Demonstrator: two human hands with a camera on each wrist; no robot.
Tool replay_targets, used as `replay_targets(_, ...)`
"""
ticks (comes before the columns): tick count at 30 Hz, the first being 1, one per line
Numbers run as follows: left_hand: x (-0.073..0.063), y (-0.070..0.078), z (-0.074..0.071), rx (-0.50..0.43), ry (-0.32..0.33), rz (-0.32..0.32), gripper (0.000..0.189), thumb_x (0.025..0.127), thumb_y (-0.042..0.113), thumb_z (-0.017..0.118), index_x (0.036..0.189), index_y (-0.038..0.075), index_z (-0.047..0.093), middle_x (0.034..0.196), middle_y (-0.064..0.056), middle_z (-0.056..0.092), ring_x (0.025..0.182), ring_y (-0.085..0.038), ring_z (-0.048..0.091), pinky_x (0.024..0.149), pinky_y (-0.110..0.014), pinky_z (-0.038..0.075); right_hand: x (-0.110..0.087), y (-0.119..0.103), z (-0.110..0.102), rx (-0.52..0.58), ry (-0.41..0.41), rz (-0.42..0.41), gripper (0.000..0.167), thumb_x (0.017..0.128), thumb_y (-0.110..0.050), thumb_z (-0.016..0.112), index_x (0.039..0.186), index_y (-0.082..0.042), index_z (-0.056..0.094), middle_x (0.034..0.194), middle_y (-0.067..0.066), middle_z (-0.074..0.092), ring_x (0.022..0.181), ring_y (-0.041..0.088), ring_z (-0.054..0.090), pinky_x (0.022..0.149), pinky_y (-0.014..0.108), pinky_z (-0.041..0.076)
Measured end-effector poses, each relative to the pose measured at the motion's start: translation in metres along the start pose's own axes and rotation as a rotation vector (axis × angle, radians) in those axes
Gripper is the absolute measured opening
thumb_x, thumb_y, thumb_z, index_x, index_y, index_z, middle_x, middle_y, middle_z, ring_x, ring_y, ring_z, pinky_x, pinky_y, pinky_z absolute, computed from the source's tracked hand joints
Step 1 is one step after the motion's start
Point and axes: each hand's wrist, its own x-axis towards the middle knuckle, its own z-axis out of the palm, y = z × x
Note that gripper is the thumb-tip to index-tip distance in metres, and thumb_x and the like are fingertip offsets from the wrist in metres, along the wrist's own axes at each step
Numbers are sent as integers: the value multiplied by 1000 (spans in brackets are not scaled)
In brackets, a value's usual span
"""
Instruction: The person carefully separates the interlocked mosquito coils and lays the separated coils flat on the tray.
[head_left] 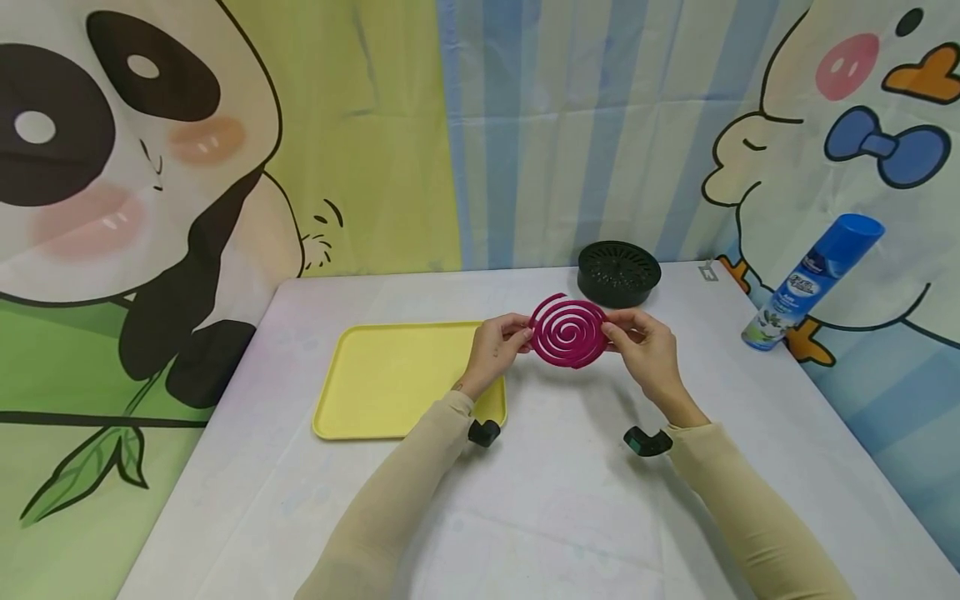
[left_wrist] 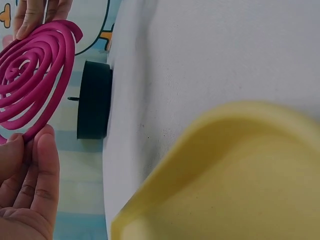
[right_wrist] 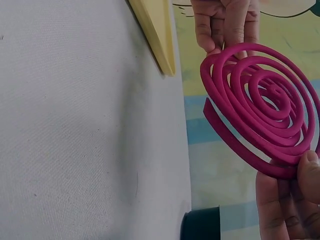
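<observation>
A magenta mosquito coil (head_left: 568,335) is held up over the white table between both hands. My left hand (head_left: 492,353) pinches its left edge between thumb and fingers. On the opposite edge, my right hand (head_left: 651,353) pinches it the same way. The coil's flat spiral faces the head camera, and a loose outer end sticks out at the upper left. In the right wrist view, the rings of the coil (right_wrist: 240,112) look slightly spread and overlapping. Behind the coil, near the table's back edge, stands a round black holder (head_left: 618,275) with a slotted top.
A yellow tray (head_left: 397,379) lies on the table at left, partly under my left forearm. Near the right edge stands a blue spray can (head_left: 813,283). Printed curtains (head_left: 570,133) hang behind the white table (head_left: 555,517).
</observation>
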Motion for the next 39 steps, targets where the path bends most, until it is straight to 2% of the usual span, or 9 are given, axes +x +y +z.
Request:
replay_targets(6, 0, 1, 0, -14, -10, -33, 21, 99, 8, 65, 118, 3, 71, 101, -12, 75, 80, -16, 72, 74, -25, 63, 0, 0, 0, 25, 3, -16, 20, 96, -6, 67, 116, -3, 68, 115, 23, 67, 87, 2, 71, 74, 19, 60)
replay_targets(13, 0, 3, -1, -37, -31, -97, 23, 99, 8, 65, 121, 4, 70, 95, -11, 75, 74, -13, 71, 72, -25, 62, -2, 0, 1, 29, 12, -11, 21, 97, -12, 67, 116, -4, 67, 111, 14, 67, 89, 3, 71, 76, 20, 60)
replay_targets(18, -1, 2, -2, -48, -37, -89, 32, 98, 9, 67, 130, 15, 65, 90, -9, 75, 71, -14, 71, 71, -26, 63, -3, 0, 1, 56, 1, -19, 23, 97, -12, 66, 117, -1, 65, 109, 10, 64, 91, 2, 70, 78, 20, 60)
replay_targets(21, -1, 0, -4, -64, -44, -82, 39, 98, 9, 67, 133, 23, 62, 88, -7, 75, 73, -20, 72, 72, -27, 63, -3, 1, 1, 96, -20, -35, 22, 97, -8, 65, 116, 3, 63, 109, 11, 62, 93, 2, 71, 79, 21, 60)
replay_targets(24, -2, 0, -5, -89, -62, -84, 38, 98, 9, 66, 132, 26, 63, 89, -9, 74, 77, -29, 72, 72, -27, 63, -4, 0, 0, 132, -41, -50, 21, 98, -6, 64, 116, 4, 62, 110, 11, 60, 95, 3, 70, 80, 23, 60)
replay_targets(27, -4, 1, -6, -130, -88, -88, 34, 99, 9, 64, 130, 23, 65, 91, -11, 72, 78, -30, 71, 72, -26, 63, -4, 0, -1, 160, -52, -60, 22, 98, -5, 63, 117, 5, 60, 110, 9, 59, 97, 4, 70, 81, 24, 60)
replay_targets(32, -5, 2, -8, -185, -117, -101, 25, 100, 8, 61, 124, 14, 69, 92, -11, 68, 72, -16, 67, 73, -27, 63, -3, 1, -2, 189, -57, -80, 24, 98, -4, 62, 120, 5, 56, 111, 5, 57, 98, 5, 70, 81, 25, 60)
replay_targets(39, -3, 0, -9, -210, -125, -147, 21, 100, 10, 63, 119, 10, 71, 89, -8, 70, 71, -13, 69, 82, -37, 63, -3, 3, -3, 125, -28, -97, 26, 97, -6, 65, 121, 2, 57, 113, 9, 62, 101, 4, 67, 81, 20, 60)
